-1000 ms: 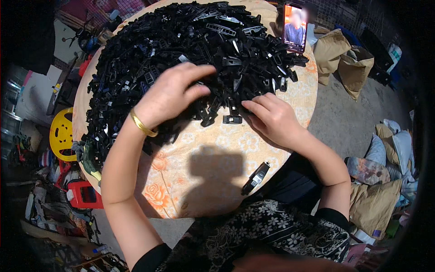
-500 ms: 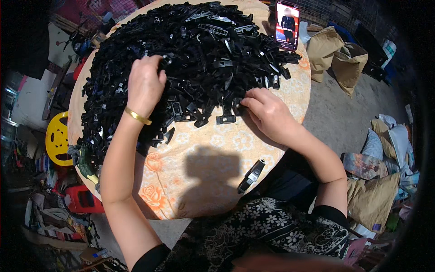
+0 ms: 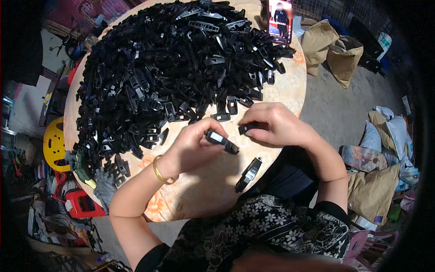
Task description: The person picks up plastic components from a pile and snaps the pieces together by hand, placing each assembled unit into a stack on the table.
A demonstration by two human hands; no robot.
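Above the near half of the round table, my left hand [image 3: 189, 147] grips a long black plastic part [image 3: 223, 140] with a pale, shiny patch on its upper face. Just to its right, my right hand [image 3: 277, 126] pinches a small black plastic piece [image 3: 247, 128] between thumb and fingers. The two parts are close together but apart. A big heap of similar black plastic parts [image 3: 167, 59] covers the far and left side of the table. One black-and-silver part [image 3: 249, 174] lies alone near the front right edge, below my hands.
A patterned cloth covers the round table [image 3: 290, 95]. A phone [image 3: 280, 22] stands upright at its far right edge. Grey gloves [image 3: 105, 186] hang over the left edge. Around it are a yellow stool [image 3: 53, 145], a red container [image 3: 84, 203] and brown paper sacks [image 3: 319, 43].
My left hand has come back from the heap toward me, now with a long black part in it. My right hand has drawn slightly away from the heap's edge, holding a small black piece.
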